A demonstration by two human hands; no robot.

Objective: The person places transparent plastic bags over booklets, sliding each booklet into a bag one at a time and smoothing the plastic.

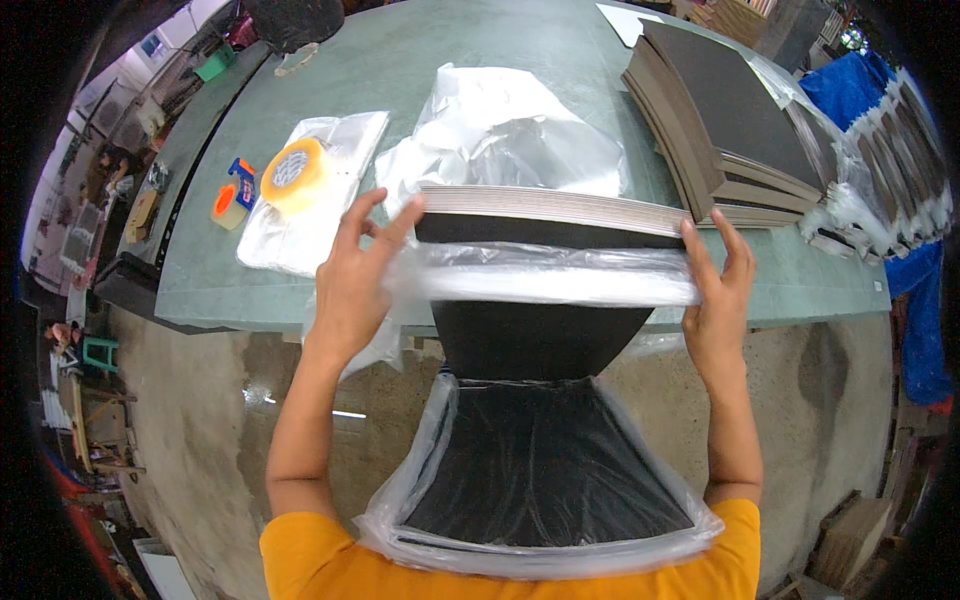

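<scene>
At the near edge of the green table (215,285), between the person's two hands, a stack of thin boards (560,207) shows a long row of pale, finely layered edges above a black face. Clear film (570,283) runs across it in a shiny, bunched band. Below hangs a flat black piece (545,340), and nearer the body lies a black panel (545,460) in wrinkled clear plastic; whether these join the stack is hard to make out. The film beside the left hand (355,275) is blurred, and the boards' far side is hidden. Both forearms reach up from orange sleeves, well apart, the left thumb at one top corner of the stack, the right hand (722,285) at the opposite end. Their fingers are spread and bent, but I cannot tell whether either is clamped on boards or film.
</scene>
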